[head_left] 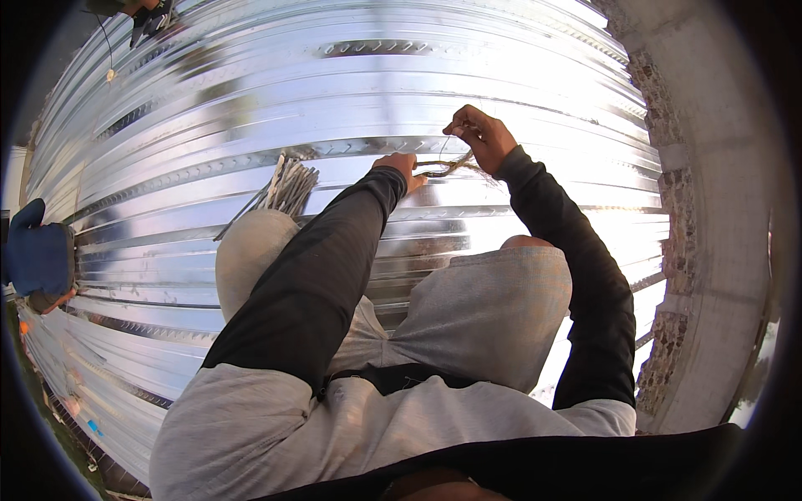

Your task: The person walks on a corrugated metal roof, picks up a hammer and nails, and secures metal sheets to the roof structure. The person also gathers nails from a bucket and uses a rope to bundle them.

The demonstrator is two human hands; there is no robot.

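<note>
A loose bundle of thin wire (pixel 451 167) stretches between my two hands, brownish with fine loose strands on its right side. My left hand (pixel 401 169) is closed round the bundle's left end. Higher up and to the right, my right hand (pixel 484 139) is bent into a pinch at a thin strand that curves up from the bundle. The fingertips partly hide where the strand is gripped. Left of my left forearm, a heap of grey rods or strips (pixel 288 188) lies on the metal decking (pixel 368 108), partly behind my knee.
Ribbed, shiny decking spreads all around me with raised embossed ribs. Along the right side runs a concrete beam (pixel 710 209) with a rough, broken edge. A person in dark blue (pixel 38 259) is at the far left, and part of another person (pixel 150 17) shows at the top left.
</note>
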